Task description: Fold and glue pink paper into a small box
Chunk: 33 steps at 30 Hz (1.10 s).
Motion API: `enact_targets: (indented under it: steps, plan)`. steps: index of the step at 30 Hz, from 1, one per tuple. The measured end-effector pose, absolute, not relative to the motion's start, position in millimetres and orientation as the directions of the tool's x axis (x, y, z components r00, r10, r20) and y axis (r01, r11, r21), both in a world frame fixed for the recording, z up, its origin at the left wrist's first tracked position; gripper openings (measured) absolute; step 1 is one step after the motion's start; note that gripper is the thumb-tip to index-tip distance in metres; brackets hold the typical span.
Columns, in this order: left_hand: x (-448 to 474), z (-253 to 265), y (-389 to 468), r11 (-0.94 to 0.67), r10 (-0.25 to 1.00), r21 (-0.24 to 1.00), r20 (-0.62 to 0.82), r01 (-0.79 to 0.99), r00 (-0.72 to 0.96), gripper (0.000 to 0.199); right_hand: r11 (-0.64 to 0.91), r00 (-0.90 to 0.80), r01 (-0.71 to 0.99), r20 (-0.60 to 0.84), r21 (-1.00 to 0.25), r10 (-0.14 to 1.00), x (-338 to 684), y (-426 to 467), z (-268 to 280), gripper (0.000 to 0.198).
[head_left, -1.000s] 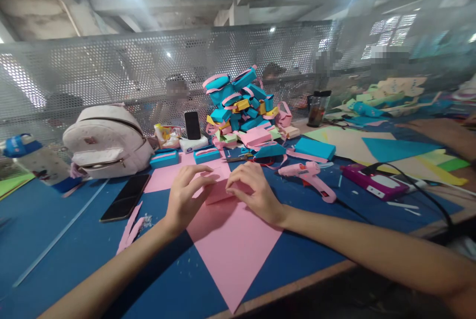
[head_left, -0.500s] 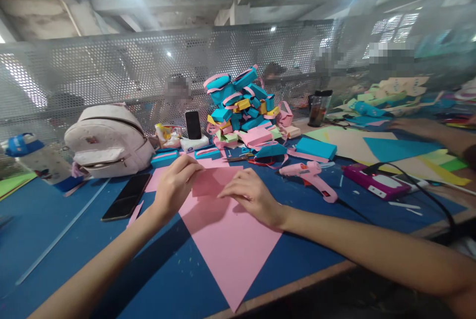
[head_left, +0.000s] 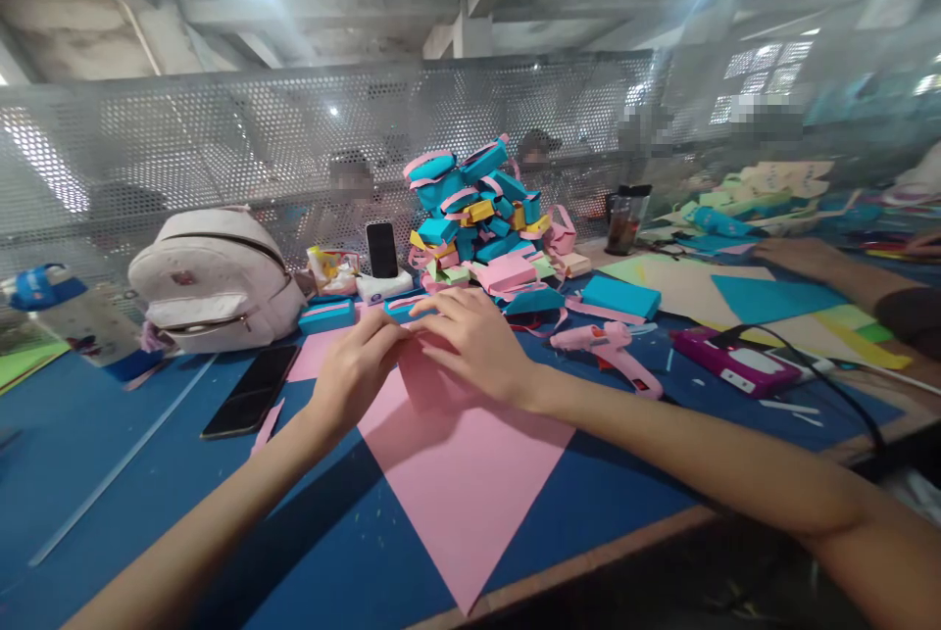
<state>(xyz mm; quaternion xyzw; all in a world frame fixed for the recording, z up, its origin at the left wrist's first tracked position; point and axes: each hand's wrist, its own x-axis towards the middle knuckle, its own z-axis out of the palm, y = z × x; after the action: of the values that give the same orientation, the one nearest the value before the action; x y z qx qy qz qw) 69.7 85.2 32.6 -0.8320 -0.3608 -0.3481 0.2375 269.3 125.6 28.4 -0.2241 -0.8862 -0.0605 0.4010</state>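
A small piece of pink paper [head_left: 421, 383] stands tilted above a large pink sheet [head_left: 470, 503], which lies with one corner pointing at me. My left hand [head_left: 355, 367] is closed, pinching the small piece by its upper left corner. Across its top edge lies my right hand [head_left: 477, 348], its fingers bent over the paper and meeting the left fingertips. The right thumb is mostly hidden behind the hand.
Behind my hands rises a pile of blue, pink and yellow paper boxes [head_left: 481, 218]. A pink glue gun [head_left: 614, 351] and a purple power strip [head_left: 735, 361] lie to the right. On the left are a black phone [head_left: 250, 393], a white backpack [head_left: 213, 282] and a bottle [head_left: 88, 321].
My right hand has moved left and up along the small piece, toward my left fingertips. The piece has turned and now shows a narrower face. My left hand has barely shifted.
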Motion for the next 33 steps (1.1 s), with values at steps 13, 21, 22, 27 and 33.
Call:
enact_targets:
  steps: [13, 21, 22, 27, 33]
  plan:
    - [63.0, 38.1, 93.5, -0.653, 0.571, 0.175, 0.753, 0.737, 0.327, 0.012, 0.864, -0.555, 0.477, 0.708, -0.159, 0.437, 249.0, 143.2, 46.9, 0.017]
    - [66.7, 38.0, 97.4, -0.530, 0.823, 0.697, 0.561, 0.484, 0.093, 0.020, 0.860, -0.566, 0.485, 0.692, -0.159, 0.448, 249.0, 142.1, 50.8, 0.010]
    - [66.9, 38.0, 97.7, -0.515, 0.836, 0.720, 0.542, 0.466, 0.087, 0.021, 0.860, -0.566, 0.486, 0.694, -0.154, 0.444, 249.1, 141.9, 51.1, 0.010]
    - [69.3, 37.9, 98.5, -0.450, 0.885, 0.819, 0.461, 0.357, 0.057, 0.025, 0.863, -0.557, 0.488, 0.715, -0.130, 0.422, 249.5, 140.0, 52.4, 0.011]
    - [72.5, 34.3, 98.4, -0.402, 0.910, 0.881, 0.415, 0.249, -0.001, 0.022, 0.859, -0.548, 0.499, 0.729, -0.110, 0.411, 249.7, 141.2, 51.3, 0.010]
